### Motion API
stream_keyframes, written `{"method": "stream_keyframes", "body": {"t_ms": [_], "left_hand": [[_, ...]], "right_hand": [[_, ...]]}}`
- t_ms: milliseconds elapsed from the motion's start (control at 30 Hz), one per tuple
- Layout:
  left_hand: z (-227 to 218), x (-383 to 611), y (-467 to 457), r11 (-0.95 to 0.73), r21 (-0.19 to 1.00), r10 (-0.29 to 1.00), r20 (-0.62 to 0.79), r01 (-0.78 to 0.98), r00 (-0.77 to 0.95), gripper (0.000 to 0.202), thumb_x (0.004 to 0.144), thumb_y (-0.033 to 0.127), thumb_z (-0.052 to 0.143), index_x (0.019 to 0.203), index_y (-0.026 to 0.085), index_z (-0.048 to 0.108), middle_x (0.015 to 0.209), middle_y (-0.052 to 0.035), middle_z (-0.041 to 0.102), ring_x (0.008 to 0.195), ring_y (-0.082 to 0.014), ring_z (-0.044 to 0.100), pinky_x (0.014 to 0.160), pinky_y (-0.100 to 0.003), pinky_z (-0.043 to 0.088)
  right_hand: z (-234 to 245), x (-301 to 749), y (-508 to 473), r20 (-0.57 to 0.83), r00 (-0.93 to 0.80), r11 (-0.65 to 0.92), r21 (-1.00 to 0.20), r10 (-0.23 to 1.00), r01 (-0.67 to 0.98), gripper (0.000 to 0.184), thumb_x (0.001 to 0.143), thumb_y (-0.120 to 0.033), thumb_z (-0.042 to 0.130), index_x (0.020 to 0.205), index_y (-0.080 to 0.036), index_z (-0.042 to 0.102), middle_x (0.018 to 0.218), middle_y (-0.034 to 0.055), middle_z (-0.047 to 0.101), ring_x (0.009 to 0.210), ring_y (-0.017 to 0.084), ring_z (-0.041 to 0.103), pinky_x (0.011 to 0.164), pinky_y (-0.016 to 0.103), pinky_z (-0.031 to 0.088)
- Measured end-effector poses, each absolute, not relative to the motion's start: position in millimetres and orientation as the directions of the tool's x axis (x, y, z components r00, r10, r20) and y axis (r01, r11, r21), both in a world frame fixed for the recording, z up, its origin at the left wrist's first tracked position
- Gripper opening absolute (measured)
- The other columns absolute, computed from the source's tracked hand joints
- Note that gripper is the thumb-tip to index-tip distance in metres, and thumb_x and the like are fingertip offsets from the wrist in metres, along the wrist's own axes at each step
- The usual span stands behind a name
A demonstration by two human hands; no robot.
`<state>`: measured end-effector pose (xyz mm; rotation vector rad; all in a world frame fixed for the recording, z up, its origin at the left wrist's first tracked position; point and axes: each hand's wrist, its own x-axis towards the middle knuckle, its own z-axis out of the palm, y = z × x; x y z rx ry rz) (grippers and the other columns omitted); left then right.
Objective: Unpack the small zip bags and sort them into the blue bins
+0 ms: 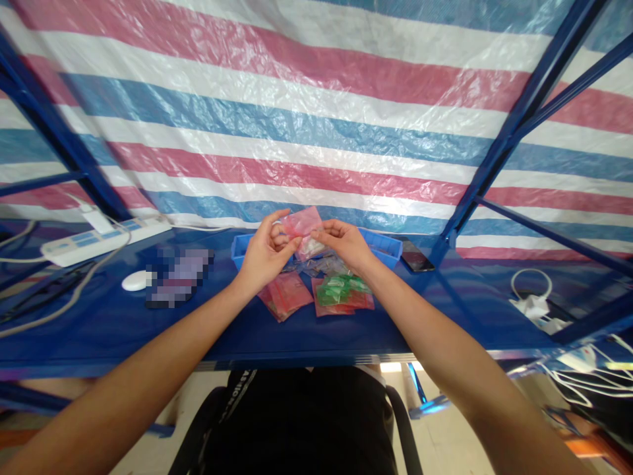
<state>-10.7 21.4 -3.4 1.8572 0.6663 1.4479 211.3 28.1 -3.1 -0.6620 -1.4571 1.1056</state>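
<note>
Between our left hand (267,254) and right hand (346,244) we pinch a pink bag (302,223) — both clamped on it, tray (390,245) just beneath them; uneven pulling might tear it.

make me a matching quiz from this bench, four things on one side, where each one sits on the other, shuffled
Things:
1 power strip
2 phone
3 pink bag
4 green bags

Places:
a pinched between the left hand and the right hand
b lying on red bags
c far left on the table
d just right of the blue tray

Pairs: 1-c, 2-d, 3-a, 4-b
</note>
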Motion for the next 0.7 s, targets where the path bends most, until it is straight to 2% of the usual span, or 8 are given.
{"method": "stream_keyframes", "body": {"t_ms": [133,200,300,400,467,600,700], "left_hand": [[-3.2,-14.5,21.2,-0.673,0.732,0.722,0.621,0.103,0.304,0.071,0.094,0.043,0.076,0.155,0.025,0.044,0.115,-0.0097,0.073,0.087,-0.0177,0.075,0.081,-0.033,0.062],[-2.3,-16.0,19.7,-0.717,0.662,0.691,0.633,0.219,0.35,0.06,0.097,0.045,0.072,0.149,0.023,0.053,0.117,-0.0106,0.074,0.092,-0.0197,0.074,0.081,-0.033,0.062],[-0.9,-17.1,16.0,-0.784,0.506,0.62,0.635,0.359,0.461,0.044,0.101,0.045,0.064,0.139,0.023,0.063,0.117,-0.0095,0.075,0.096,-0.0222,0.073,0.085,-0.036,0.061],[0.4,-17.3,12.4,-0.821,0.374,0.569,0.588,0.431,0.575,0.037,0.104,0.044,0.058,0.134,0.023,0.067,0.118,-0.0088,0.075,0.095,-0.0236,0.073,0.088,-0.039,0.06],[1.0,-17.3,11.3,-0.838,0.319,0.544,0.563,0.443,0.622,0.036,0.105,0.043,0.056,0.132,0.022,0.068,0.118,-0.0089,0.076,0.1,-0.0254,0.072,0.091,-0.04,0.059],[0.3,-18.4,13.2,-0.843,0.295,0.535,0.535,0.449,0.653,0.036,0.105,0.041,0.056,0.134,0.022,0.068,0.119,-0.0085,0.076,0.106,-0.0265,0.072,0.092,-0.039,0.058],[-1.6,-19.4,16.6,-0.84,0.295,0.541,0.521,0.456,0.66,0.034,0.105,0.041,0.057,0.13,0.022,0.07,0.119,-0.0083,0.077,0.105,-0.0261,0.073,0.092,-0.038,0.058]], "right_hand": [[1.8,238.1,42.1,0.445,0.098,0.455,-0.883,0.89,-0.118,0.054,0.078,-0.058,0.085,0.115,-0.023,0.067,0.088,-0.0003,0.077,0.075,0.017,0.069,0.07,0.03,0.058],[3.1,257.6,48.8,0.51,0.202,0.511,-0.858,0.836,0.052,0.053,0.084,-0.059,0.079,0.121,-0.023,0.065,0.084,-0.0008,0.075,0.07,0.017,0.066,0.067,0.03,0.056],[2.6,287.5,56.1,0.658,0.217,0.527,-0.725,0.721,0.444,0.043,0.091,-0.05,0.071,0.123,-0.021,0.069,0.089,0.0036,0.076,0.077,0.021,0.068,0.078,0.036,0.056],[-0.7,313.8,62.1,0.708,0.175,0.461,-0.606,0.684,0.648,0.03,0.097,-0.042,0.059,0.105,-0.019,0.075,0.106,0.0116,0.079,0.095,0.027,0.071,0.091,0.042,0.054],[-3.6,329.4,66.1,0.688,0.17,0.397,-0.582,0.705,0.709,0.029,0.096,-0.038,0.056,0.107,-0.018,0.074,0.106,0.0126,0.079,0.094,0.028,0.071,0.091,0.043,0.054],[-8.9,355.3,72.4,0.631,0.219,0.291,-0.601,0.744,0.745,0.03,0.09,-0.036,0.061,0.113,-0.018,0.068,0.09,0.0084,0.076,0.07,0.024,0.065,0.075,0.039,0.052],[-12.0,365.6,73.5,0.605,0.268,0.272,-0.652,0.75,0.708,0.027,0.089,-0.036,0.061,0.11,-0.018,0.066,0.09,0.0086,0.074,0.072,0.023,0.065,0.073,0.038,0.052]]}}
